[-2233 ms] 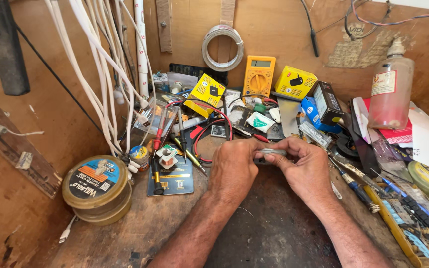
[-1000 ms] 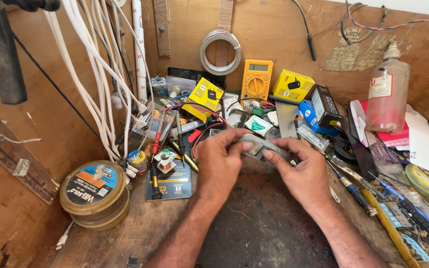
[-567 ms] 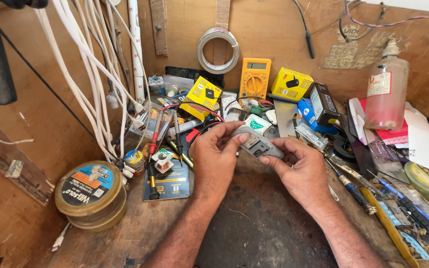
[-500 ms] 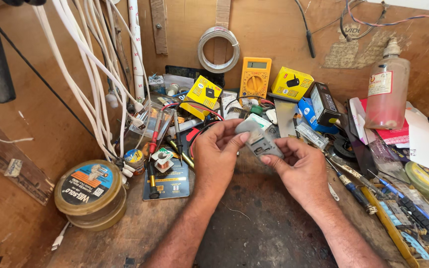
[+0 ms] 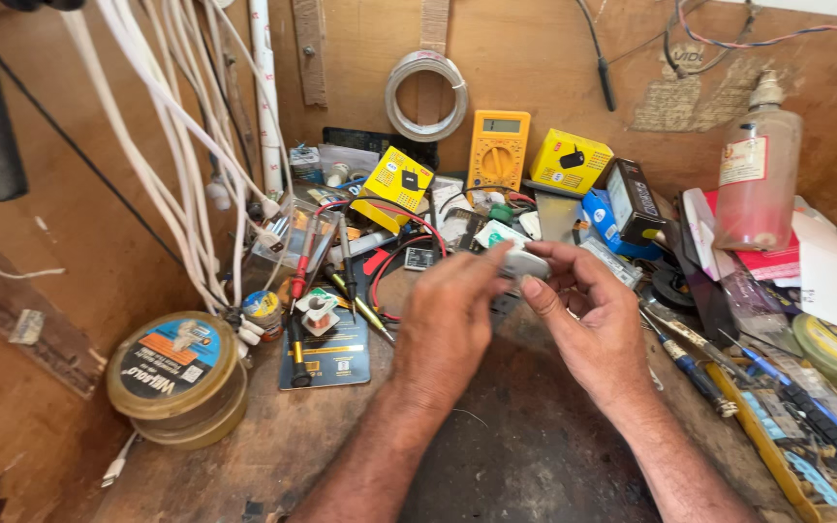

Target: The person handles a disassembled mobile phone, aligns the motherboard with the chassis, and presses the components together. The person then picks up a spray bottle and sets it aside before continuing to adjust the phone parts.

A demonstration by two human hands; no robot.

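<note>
Both of my hands meet over the middle of a cluttered wooden workbench [image 5: 244, 455]. Between their fingertips is a small grey, rounded device [image 5: 523, 261], held a little above the bench. My left hand [image 5: 452, 315] grips its left side with the back of the hand toward me. My right hand [image 5: 588, 315] pinches its right end with thumb and fingers, palm turned inward. Most of the device is hidden by my fingers.
A yellow multimeter [image 5: 498, 147] and yellow boxes [image 5: 570, 160] stand at the back, with a tape roll [image 5: 425, 95] on the wall. White cables [image 5: 176, 145] hang at left above a round tin [image 5: 174, 373]. A pink liquid bottle [image 5: 756, 174] and screwdrivers [image 5: 699, 363] lie right.
My hands have lifted the small grey device from the bench and turned it between the fingers; they now hold it higher and closer together.
</note>
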